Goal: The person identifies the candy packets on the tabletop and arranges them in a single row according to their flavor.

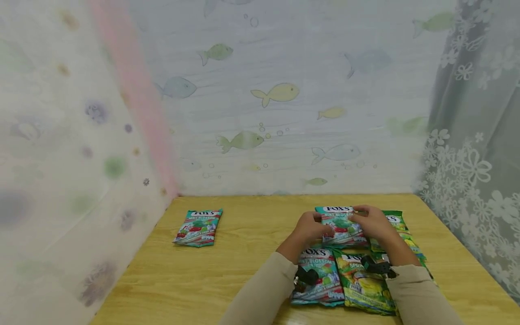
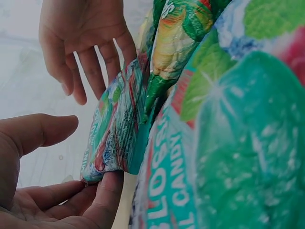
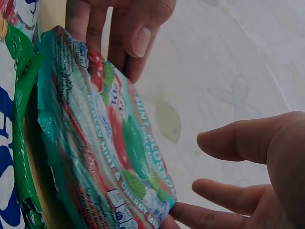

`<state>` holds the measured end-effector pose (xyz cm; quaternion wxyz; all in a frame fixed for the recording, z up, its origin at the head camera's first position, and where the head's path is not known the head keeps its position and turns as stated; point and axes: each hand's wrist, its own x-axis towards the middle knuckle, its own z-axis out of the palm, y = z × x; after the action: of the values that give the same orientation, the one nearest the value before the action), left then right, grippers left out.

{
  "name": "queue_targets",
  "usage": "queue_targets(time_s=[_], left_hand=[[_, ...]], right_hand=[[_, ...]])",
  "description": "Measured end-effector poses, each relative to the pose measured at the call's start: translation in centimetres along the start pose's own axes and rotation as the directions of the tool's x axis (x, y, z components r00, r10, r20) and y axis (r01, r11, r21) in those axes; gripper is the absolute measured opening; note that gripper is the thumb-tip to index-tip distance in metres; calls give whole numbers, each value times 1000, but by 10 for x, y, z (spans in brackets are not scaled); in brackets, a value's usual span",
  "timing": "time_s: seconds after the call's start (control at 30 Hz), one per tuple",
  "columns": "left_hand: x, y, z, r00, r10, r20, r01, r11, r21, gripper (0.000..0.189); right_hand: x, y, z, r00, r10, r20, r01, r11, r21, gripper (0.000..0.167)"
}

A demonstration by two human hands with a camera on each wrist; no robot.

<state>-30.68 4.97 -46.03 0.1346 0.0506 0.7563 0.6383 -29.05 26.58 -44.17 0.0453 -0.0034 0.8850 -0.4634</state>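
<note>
A pale backdrop [image 1: 260, 67] printed with fish stands behind a wooden table [image 1: 243, 275]. Two beige sleeves [image 1: 260, 289] reach over the table's right half.

Candy packets lie on the table. The packet being worked, a teal mint packet [image 1: 345, 228], is between the hands, behind a front mint packet [image 1: 325, 289]. A yellow-green packet [image 1: 365, 289] lies beside the front one; further green packets [image 1: 395, 219] sit at the right, partly hidden by the arm. A lone mint packet [image 1: 198, 228] lies well apart at the left.

The left hand [image 1: 308, 232] supports one edge of the worked packet with its fingers, thumb standing away. The right hand [image 1: 375, 223] touches the opposite edge likewise, thumb apart — neither hand is clamped on it. Whether the packet is wholly clear of the table cannot be told.

Black wrist devices [image 1: 375, 266] are the smallest items noted.

Assessment: the step in hand appears to be positioning this packet behind the front one. The next move would call for level, two-handed lowering — fingers withdrawn without dragging the neighbouring packets.
</note>
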Motion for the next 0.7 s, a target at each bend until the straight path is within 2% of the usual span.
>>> queue_targets(time_s=[0.3, 0.47, 0.7], left_hand=[[4, 1, -15, 995, 102, 2, -102, 995, 6, 65], [2, 4, -25, 990, 141, 8, -141, 989, -33, 60], [-2, 8, -38, 986, 164, 23, -163, 986, -28, 58]], right_hand=[[-3, -6, -1, 994, -94, -55, 92, 995, -27, 69], [-4, -9, -4, 990, -124, -64, 126, 992, 22, 71], [-8, -11, -2, 990, -135, -48, 138, 987, 78, 71]])
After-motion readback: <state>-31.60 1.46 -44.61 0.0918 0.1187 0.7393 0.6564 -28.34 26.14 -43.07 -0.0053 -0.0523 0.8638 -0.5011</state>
